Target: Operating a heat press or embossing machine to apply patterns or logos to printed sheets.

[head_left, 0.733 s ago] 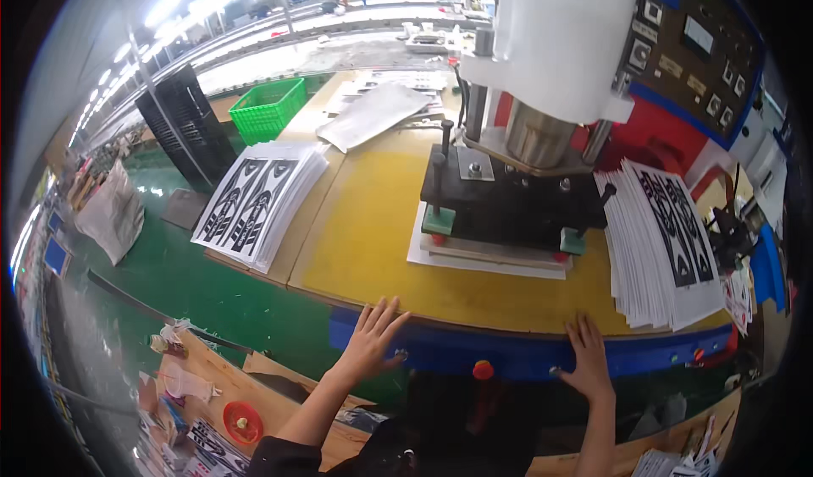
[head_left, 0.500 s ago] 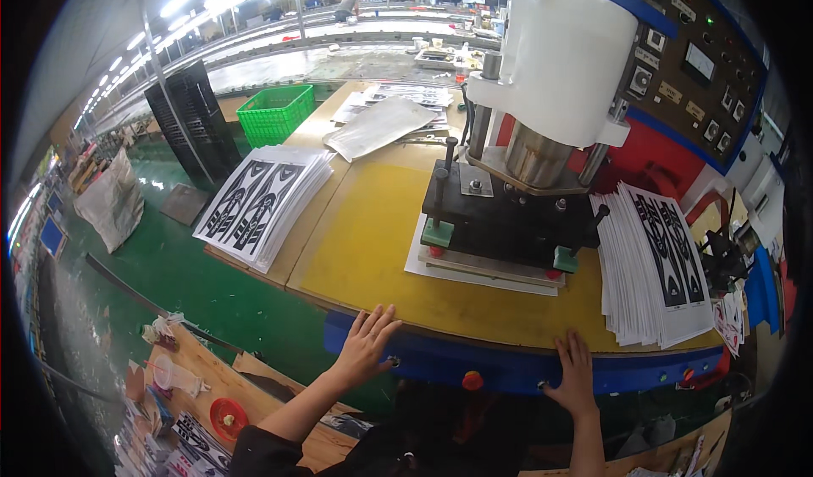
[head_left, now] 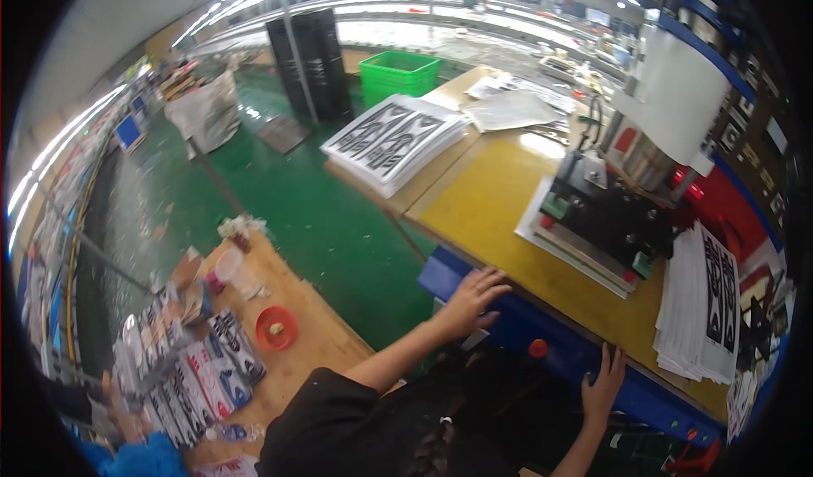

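Note:
My left hand (head_left: 472, 303) rests at the table's front edge, over the blue front panel (head_left: 508, 329), with its fingers stretched out. Farther right along that edge my right hand (head_left: 603, 382) lies with fingers apart, its thumb by a small button on the panel. Neither hand holds anything. A red knob (head_left: 538, 348) sits on the panel between them. Beyond them, a press with a white cylinder (head_left: 673, 96) and a black head (head_left: 614, 193) stands over the yellow tabletop (head_left: 483, 198). White sheets (head_left: 533, 210) stick out from under the head.
Stacks of printed sheets lie at the left (head_left: 391, 143) and right (head_left: 696, 308) of the press. A green crate (head_left: 398, 77) stands beyond the left stack. Behind me at left, a wooden table (head_left: 318, 341) carries a red dish (head_left: 277, 329) and printed pieces (head_left: 199, 384).
My view has swung to the left, showing more of the wooden table, so the press sits farther right. Both hands remain at the panel, the left fingers slightly shifted.

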### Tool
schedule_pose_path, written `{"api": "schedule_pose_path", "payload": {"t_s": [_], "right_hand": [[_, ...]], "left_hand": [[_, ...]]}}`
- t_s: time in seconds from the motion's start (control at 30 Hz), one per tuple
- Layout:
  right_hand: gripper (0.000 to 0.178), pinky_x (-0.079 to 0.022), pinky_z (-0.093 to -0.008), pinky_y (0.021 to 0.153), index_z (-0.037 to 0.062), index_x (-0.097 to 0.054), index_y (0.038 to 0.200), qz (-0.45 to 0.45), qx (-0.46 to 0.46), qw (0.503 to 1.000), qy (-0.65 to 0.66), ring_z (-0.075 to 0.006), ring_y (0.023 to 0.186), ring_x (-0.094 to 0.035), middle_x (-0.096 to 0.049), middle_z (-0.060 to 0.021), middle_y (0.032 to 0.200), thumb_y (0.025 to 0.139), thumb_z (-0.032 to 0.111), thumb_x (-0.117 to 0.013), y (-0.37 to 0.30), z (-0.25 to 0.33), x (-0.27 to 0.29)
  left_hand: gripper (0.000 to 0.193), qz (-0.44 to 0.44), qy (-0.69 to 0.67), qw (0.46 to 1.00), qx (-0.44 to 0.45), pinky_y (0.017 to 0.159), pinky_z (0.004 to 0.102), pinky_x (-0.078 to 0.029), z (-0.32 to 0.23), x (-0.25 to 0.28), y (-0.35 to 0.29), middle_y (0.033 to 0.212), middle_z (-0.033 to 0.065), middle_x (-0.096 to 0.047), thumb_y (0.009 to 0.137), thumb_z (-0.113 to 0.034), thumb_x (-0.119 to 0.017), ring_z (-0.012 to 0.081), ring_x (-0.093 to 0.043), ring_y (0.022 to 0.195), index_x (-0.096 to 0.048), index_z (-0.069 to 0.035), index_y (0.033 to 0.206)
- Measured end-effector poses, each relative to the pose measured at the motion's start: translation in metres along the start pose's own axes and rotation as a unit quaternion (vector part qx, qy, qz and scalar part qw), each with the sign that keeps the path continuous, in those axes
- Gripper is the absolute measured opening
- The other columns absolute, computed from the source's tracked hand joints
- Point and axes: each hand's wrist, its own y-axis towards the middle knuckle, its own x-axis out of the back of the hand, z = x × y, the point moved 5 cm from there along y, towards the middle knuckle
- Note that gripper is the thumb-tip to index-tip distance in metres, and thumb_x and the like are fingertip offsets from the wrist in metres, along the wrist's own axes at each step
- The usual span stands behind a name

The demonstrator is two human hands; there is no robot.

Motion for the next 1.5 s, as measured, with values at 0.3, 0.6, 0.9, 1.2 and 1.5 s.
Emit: {"api": "schedule_pose_path", "payload": {"t_s": [0.3, 0.6, 0.9, 1.2, 1.5], "right_hand": [[0.041, -0.042, -0.0429, 0.111, 0.0038, -0.063, 0.13, -0.085, -0.014, 0.942, 0.326, -0.0334, 0.131, -0.054, -0.057, -0.0167, 0.143, 0.089, 0.002, -0.061, -0.083, 0.017, -0.082], [0.013, -0.048, -0.0275, 0.073, 0.0021, -0.067, 0.102, 0.02, -0.104, 0.88, 0.462, -0.0135, 0.079, -0.059, -0.066, -0.0067, 0.088, 0.097, 0.007, -0.057, -0.115, 0.022, -0.203], [0.051, -0.054, -0.0411, 0.086, 0.0011, -0.068, 0.108, 0.243, -0.189, 0.599, 0.739, -0.0315, 0.093, -0.072, -0.074, -0.0212, 0.104, 0.1, 0.045, -0.043, -0.128, 0.027, -0.215], [0.059, -0.05, -0.0479, 0.102, -0.0026, -0.065, 0.124, 0.258, -0.2, 0.546, 0.772, -0.0389, 0.11, -0.068, -0.07, -0.022, 0.121, 0.101, 0.047, -0.043, -0.128, 0.015, -0.227], [0.056, -0.05, -0.048, 0.1, -0.0006, -0.066, 0.126, 0.259, -0.18, 0.536, 0.783, -0.039, 0.113, -0.067, -0.068, -0.0204, 0.127, 0.102, 0.045, -0.044, -0.124, 0.016, -0.236]], "left_hand": [[0.009, 0.184, -0.362, 0.911, -0.072, 0.084, 0.0432, -0.051, -0.087, -0.123, -0.091, 0.09, 0.0131, -0.065, 0.089, -0.012, -0.07, 0.033, -0.065, 0.09, -0.066, -0.004, 0.09], [0.021, 0.347, -0.334, 0.865, 0.139, 0.086, 0.0392, -0.052, -0.039, -0.249, -0.162, 0.096, 0.0109, -0.07, 0.089, -0.02, -0.063, 0.0214, -0.068, 0.095, -0.07, -0.003, 0.098], [0.032, 0.335, -0.52, 0.754, 0.219, 0.086, 0.0346, -0.05, -0.039, -0.244, -0.165, 0.103, 0.005, -0.066, 0.102, -0.028, -0.049, 0.0142, -0.06, 0.095, -0.071, -0.005, 0.108], [0.033, 0.381, -0.49, 0.745, 0.244, 0.082, 0.0295, -0.05, -0.032, -0.256, -0.171, 0.104, 0.0024, -0.063, 0.104, -0.035, -0.049, 0.0118, -0.06, 0.096, -0.068, -0.009, 0.109], [0.029, 0.409, -0.485, 0.75, 0.186, 0.082, 0.0312, -0.051, -0.028, -0.262, -0.172, 0.107, 0.0018, -0.062, 0.103, -0.031, -0.052, 0.0129, -0.06, 0.098, -0.066, -0.008, 0.114]]}}
